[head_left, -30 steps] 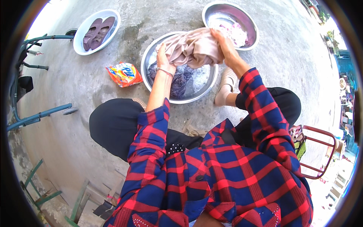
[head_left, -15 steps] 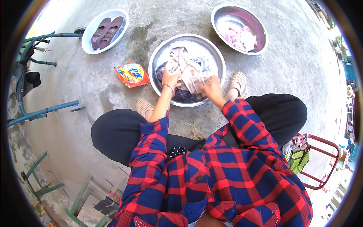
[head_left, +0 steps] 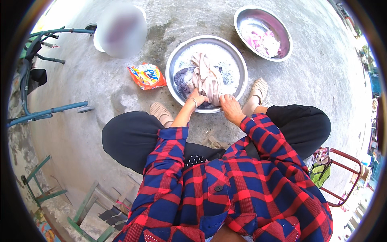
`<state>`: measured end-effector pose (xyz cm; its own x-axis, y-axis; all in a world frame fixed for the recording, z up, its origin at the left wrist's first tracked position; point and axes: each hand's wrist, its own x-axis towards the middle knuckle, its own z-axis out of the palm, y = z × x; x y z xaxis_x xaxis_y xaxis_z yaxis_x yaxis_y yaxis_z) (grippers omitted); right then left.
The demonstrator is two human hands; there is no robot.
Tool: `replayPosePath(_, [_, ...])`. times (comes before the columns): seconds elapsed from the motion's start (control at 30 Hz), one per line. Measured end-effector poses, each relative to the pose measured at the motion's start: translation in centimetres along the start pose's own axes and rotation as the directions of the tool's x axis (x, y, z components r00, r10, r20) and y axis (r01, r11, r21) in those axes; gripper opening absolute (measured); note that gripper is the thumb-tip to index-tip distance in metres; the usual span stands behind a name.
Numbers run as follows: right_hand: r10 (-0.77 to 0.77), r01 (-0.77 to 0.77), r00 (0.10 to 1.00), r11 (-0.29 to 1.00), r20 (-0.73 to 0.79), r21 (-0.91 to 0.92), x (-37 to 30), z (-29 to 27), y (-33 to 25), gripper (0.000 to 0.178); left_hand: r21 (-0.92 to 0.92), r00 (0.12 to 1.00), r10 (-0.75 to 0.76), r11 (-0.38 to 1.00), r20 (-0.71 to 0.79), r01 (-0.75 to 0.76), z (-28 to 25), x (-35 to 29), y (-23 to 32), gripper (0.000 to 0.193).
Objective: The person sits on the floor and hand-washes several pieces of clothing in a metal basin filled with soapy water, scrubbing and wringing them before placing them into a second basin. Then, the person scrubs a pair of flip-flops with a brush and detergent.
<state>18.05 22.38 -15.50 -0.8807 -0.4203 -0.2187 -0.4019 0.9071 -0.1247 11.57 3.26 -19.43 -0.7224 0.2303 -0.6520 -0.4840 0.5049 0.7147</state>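
A pale beige garment [head_left: 206,78], wet and bunched into folds, lies draped across the middle of a wide metal basin [head_left: 173,66] of soapy water on the concrete ground. The left hand [head_left: 197,98] is closed on the cloth's near end at about six o'clock on the basin's rim, and the right hand [head_left: 229,105] presses down beside it, fingers curled over the same hem. Soaked through, the fabric looks limp, heavy with water and slick with suds; it would likely sag and drip if raised, so a bunched fistful of the thick folds seems a surer hold than a single edge. A darker blue-grey piece [head_left: 183,80] lies under it at nine o'clock in the suds. Outward from the basin, an orange detergent packet [head_left: 147,76] rests on the ground at nine o'clock, a second metal bowl [head_left: 282,24] holding pink laundry sits at one o'clock, and a white tub [head_left: 98,40] stands at ten o'clock. Beige slip-on shoes [head_left: 258,90] flank the basin's near rim, below the squatting person's red-and-blue checked sleeves [head_left: 266,137].
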Motion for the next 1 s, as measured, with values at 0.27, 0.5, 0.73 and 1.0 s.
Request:
replayPosePath(0.27, [-0.016,0.004,0.993,0.995,0.118,0.102,-0.8,-2.4,2.3,0.049,-0.088,0.93,-0.242,0.957,0.275,0.275,0.7,-3.1,2.3,0.056])
replayPosePath(0.5, [0.027,-0.061,0.987,0.975,0.159,0.213,0.0,-2.0,5.1,0.036,-0.222,0.905,-0.231,0.92,0.357,0.322,2.5,-3.2,0.5,0.049])
replayPosePath(0.73, [0.376,-0.141,0.903,0.718,-0.21,0.681,4.5,-9.9,6.8,0.019,0.052,0.961,-0.155,0.984,-0.231,0.171,1.0,-0.6,1.0,0.031])
replayPosePath(1.0, [0.289,0.268,0.907,0.169,-0.307,0.949,6.1,-23.7,2.2,0.017,0.334,0.851,0.281,0.933,-0.443,-0.135,-3.0,-2.3,7.1,0.091])
